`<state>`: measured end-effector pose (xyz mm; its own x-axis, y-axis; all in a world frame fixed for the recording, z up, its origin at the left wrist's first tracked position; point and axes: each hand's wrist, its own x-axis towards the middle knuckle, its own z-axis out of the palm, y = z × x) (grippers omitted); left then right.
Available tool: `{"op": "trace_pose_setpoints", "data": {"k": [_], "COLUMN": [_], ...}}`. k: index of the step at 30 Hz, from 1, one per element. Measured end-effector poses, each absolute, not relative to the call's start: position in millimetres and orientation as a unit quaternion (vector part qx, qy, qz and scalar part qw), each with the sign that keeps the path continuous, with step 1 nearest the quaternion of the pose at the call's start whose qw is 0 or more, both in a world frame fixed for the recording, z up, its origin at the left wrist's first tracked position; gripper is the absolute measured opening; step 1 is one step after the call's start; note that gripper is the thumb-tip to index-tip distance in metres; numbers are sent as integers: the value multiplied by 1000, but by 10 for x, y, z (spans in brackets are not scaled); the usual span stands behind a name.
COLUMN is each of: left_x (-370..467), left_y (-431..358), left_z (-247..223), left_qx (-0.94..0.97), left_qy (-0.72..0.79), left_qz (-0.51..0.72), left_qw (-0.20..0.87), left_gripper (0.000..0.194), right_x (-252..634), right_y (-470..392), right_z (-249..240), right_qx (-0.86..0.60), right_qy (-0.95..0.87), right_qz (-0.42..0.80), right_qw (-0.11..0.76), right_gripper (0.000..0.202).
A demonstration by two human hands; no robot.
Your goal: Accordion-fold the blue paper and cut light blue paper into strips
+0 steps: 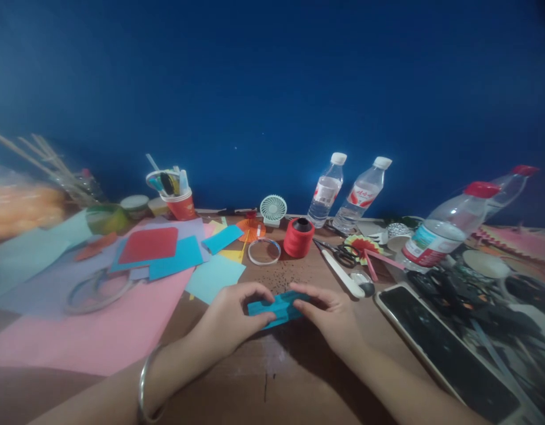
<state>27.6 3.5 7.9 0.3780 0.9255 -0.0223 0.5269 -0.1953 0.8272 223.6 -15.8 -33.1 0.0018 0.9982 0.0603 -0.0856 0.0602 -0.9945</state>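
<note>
A small creased piece of blue paper (282, 309) is held just above the brown table, between my two hands. My left hand (237, 310) pinches its left end between thumb and fingers; a silver bangle circles that wrist. At the right end, my right hand (328, 313) grips the paper with thumb and fingertips. Small dark specks (279, 277) are scattered on the table just beyond the paper. Behind them stand a red thread spool (298, 238) and a clear ring of tape (264, 252).
Coloured sheets (122, 319) cover the left side, with a red cup of tools (180, 205) behind. A small fan (273, 209) and water bottles (326, 192) stand at the back. Scissors (343, 254), a white-handled knife (342, 273) and a phone (445, 348) lie to the right.
</note>
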Motion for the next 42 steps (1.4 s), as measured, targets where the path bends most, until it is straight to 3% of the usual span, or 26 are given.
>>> {"op": "trace_pose_setpoints", "data": {"k": [16, 22, 26, 31, 42], "left_x": [285, 284, 278, 272, 288], "left_y": [-5, 22, 17, 38, 6], "left_z": [113, 89, 65, 26, 38], "left_qx": [737, 723, 713, 708, 681], "left_qy": [488, 493, 487, 460, 478], "left_qz": [267, 276, 291, 332, 338], "left_qw": [383, 397, 412, 422, 440], "left_gripper": [18, 19, 20, 5, 19], "right_x": [2217, 2191, 2187, 2212, 2190], "right_y": [-177, -156, -152, -159, -127], "right_z": [-315, -355, -417, -419, -424], "right_qx": [-349, -344, -355, -392, -427], "right_qy": [-476, -445, -431, -442, -401], "right_qz": [635, 645, 637, 604, 585], "right_qw": [498, 518, 530, 535, 561], "right_gripper": [64, 54, 35, 14, 22]}}
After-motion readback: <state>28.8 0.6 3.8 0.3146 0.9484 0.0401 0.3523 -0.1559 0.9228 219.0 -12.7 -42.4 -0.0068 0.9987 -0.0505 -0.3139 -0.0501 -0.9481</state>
